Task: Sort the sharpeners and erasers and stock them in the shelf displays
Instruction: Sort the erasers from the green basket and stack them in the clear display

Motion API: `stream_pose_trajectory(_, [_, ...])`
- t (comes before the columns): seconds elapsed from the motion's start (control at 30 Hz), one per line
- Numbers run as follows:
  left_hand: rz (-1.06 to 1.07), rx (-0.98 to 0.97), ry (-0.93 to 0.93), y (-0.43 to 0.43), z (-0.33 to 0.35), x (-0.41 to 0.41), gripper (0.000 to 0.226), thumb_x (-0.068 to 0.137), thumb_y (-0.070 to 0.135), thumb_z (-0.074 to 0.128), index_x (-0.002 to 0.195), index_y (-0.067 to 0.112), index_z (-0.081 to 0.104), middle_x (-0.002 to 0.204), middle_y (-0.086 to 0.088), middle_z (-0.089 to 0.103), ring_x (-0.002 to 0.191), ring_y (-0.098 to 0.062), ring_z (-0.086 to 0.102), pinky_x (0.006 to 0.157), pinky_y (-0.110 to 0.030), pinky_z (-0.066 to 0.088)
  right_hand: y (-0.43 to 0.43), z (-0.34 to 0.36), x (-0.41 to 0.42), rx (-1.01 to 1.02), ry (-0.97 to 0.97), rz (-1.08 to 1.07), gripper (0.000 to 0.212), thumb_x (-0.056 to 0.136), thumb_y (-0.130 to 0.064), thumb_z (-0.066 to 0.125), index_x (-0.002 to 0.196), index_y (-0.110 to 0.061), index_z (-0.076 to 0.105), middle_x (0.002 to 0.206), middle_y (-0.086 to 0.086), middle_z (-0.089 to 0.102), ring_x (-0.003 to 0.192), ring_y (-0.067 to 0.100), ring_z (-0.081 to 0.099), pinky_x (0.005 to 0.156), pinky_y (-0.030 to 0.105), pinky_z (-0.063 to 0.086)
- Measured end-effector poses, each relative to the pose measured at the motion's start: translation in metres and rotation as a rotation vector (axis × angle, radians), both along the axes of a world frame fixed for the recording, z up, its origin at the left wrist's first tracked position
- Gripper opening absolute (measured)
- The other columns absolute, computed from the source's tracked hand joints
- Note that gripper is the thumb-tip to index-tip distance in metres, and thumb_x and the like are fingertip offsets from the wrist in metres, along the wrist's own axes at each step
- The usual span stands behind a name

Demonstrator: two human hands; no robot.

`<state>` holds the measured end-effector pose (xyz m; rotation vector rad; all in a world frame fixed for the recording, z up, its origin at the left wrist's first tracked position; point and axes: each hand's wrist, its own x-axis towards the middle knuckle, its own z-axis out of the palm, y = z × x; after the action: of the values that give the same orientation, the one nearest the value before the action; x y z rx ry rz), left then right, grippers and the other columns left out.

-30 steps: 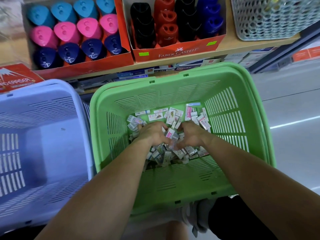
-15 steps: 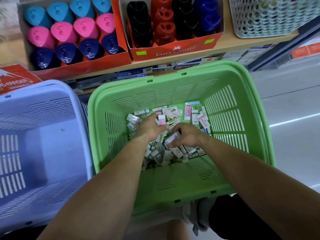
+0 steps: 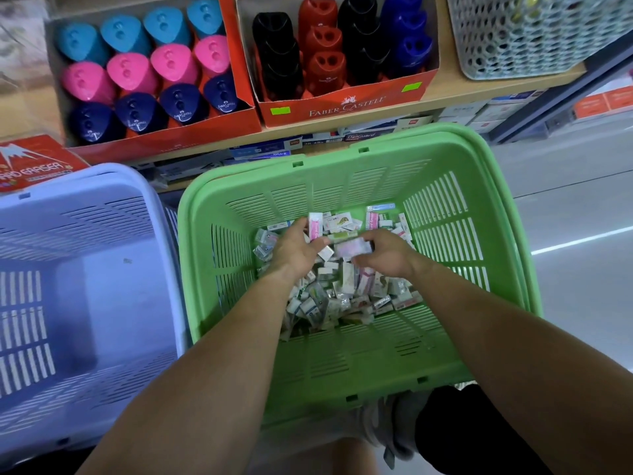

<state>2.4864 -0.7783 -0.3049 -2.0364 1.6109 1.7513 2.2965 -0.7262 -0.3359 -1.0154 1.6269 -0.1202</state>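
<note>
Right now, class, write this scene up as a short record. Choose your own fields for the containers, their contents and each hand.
Green basket: holds a loose pile of small wrapped erasers
Left hand: in the pile, at a pink-and-white eraser; grip unclear
Right hand: fingers curled round a blurred packet
Lilac basket: to the left of the green one
Shelf boxes: sharpeners sorted by colour, behind both baskets

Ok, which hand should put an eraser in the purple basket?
Probably the left hand: it's nearer the purple basket and seems to pinch a pink eraser. The right hand, gripping a blurred eraser, would reach across.
</note>
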Motion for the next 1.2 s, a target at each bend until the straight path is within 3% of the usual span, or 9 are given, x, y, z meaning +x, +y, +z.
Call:
stream_pose_trajectory(0.13, [0.081, 0.016, 0.053, -0.003, 0.004, 0.001, 0.063, 0.098, 0.029, 0.063, 0.153, 0.019, 0.035, 0.157, -0.005, 0.040, 0.145, -0.030, 0.037, 0.117, -0.046, 0.029, -0.005, 0.002, 0.000, 0.030, -0.011, 0.002, 0.036, 0.083, -0.030, 0.082, 0.113, -0.015, 0.070, 0.112, 0.001, 0.071, 0.097, 0.017, 0.068, 0.094, 0.036, 0.054])
stream_pose_trajectory(0.27, [0.104, 0.023, 0.068, -0.005, 0.004, 0.002, 0.047, 0.096, 0.021, 0.066, 0.141, 0.017, 0.051, 0.141, -0.002, 0.057, 0.132, -0.027, 0.052, 0.108, -0.036, 0.039, -0.003, 0.004, 0.007, -0.028, 0.034, -0.065, 0.039, 0.091, -0.057, 0.065, 0.079, -0.021, 0.057, 0.079, -0.007, 0.056, 0.079, 0.017, 0.056, 0.079, 0.032, 0.041])
stream_pose_trajectory(0.4, [0.150, 0.018, 0.105, -0.005, 0.004, 0.005, 0.040, 0.093, 0.013, 0.070, 0.131, 0.016, 0.060, 0.127, 0.001, 0.065, 0.114, -0.018, 0.059, 0.105, -0.031, 0.042, -0.005, 0.007, 0.008, -0.101, 0.050, -0.085, 0.043, 0.096, -0.041, 0.067, 0.127, -0.012, 0.062, 0.136, 0.011, 0.060, 0.114, 0.029, 0.063, 0.093, 0.033, 0.048])
stream_pose_trajectory(0.5, [0.171, 0.025, 0.139, -0.004, 0.005, 0.004, 0.039, 0.091, 0.012, 0.072, 0.128, 0.020, 0.062, 0.123, 0.005, 0.065, 0.111, -0.016, 0.060, 0.101, -0.030, 0.043, -0.009, 0.016, 0.003, -0.166, 0.001, -0.186, 0.031, 0.092, -0.030, 0.074, 0.116, -0.014, 0.067, 0.117, 0.010, 0.065, 0.093, 0.031, 0.072, 0.084, 0.042, 0.059])
stream_pose_trajectory(0.67, [0.159, 0.044, 0.192, -0.004, 0.004, 0.004, 0.038, 0.092, 0.008, 0.069, 0.123, 0.030, 0.064, 0.121, 0.008, 0.063, 0.093, -0.013, 0.064, 0.079, -0.026, 0.052, -0.018, 0.025, 0.000, -0.141, -0.158, -0.238, 0.025, 0.084, -0.006, 0.079, 0.107, -0.014, 0.072, 0.102, 0.003, 0.065, 0.083, 0.015, 0.063, 0.076, 0.028, 0.057])
stream_pose_trajectory(0.83, [0.132, 0.090, 0.217, -0.003, 0.002, -0.001, 0.044, 0.081, 0.018, 0.081, 0.120, 0.031, 0.064, 0.131, 0.009, 0.054, 0.121, -0.018, 0.052, 0.105, -0.037, 0.038, -0.027, 0.024, 0.014, -0.090, -0.226, -0.357, 0.050, 0.075, 0.000, 0.085, 0.117, -0.013, 0.062, 0.101, 0.010, 0.069, 0.088, 0.023, 0.069, 0.074, 0.030, 0.057])
stream_pose_trajectory(0.93, [0.132, 0.130, 0.211, -0.003, 0.000, -0.001, 0.060, 0.081, 0.018, 0.082, 0.132, 0.034, 0.056, 0.124, 0.006, 0.058, 0.115, -0.019, 0.058, 0.107, -0.043, 0.044, -0.028, 0.021, 0.017, -0.078, -0.308, -0.478, 0.041, 0.080, 0.003, 0.080, 0.113, -0.010, 0.061, 0.096, 0.006, 0.071, 0.085, 0.019, 0.072, 0.070, 0.023, 0.059])
stream_pose_trajectory(1.0, [0.121, 0.158, 0.228, -0.003, -0.001, -0.001, 0.066, 0.083, 0.016, 0.080, 0.139, 0.033, 0.052, 0.120, 0.000, 0.064, 0.111, -0.018, 0.061, 0.106, -0.043, 0.045, -0.028, 0.018, 0.017, -0.065, -0.336, -0.467, 0.031, 0.088, 0.000, 0.074, 0.113, -0.014, 0.064, 0.100, 0.006, 0.071, 0.094, 0.025, 0.071, 0.084, 0.034, 0.061])
stream_pose_trajectory(1.2, [0.039, 0.182, 0.245, -0.004, -0.004, 0.001, 0.070, 0.084, 0.020, 0.080, 0.143, 0.042, 0.048, 0.151, -0.002, 0.042, 0.133, -0.025, 0.047, 0.115, -0.049, 0.038, -0.028, 0.017, 0.016, -0.003, -0.349, -0.342, 0.042, 0.095, -0.010, 0.068, 0.133, -0.025, 0.059, 0.112, -0.006, 0.055, 0.102, 0.022, 0.068, 0.089, 0.036, 0.059])
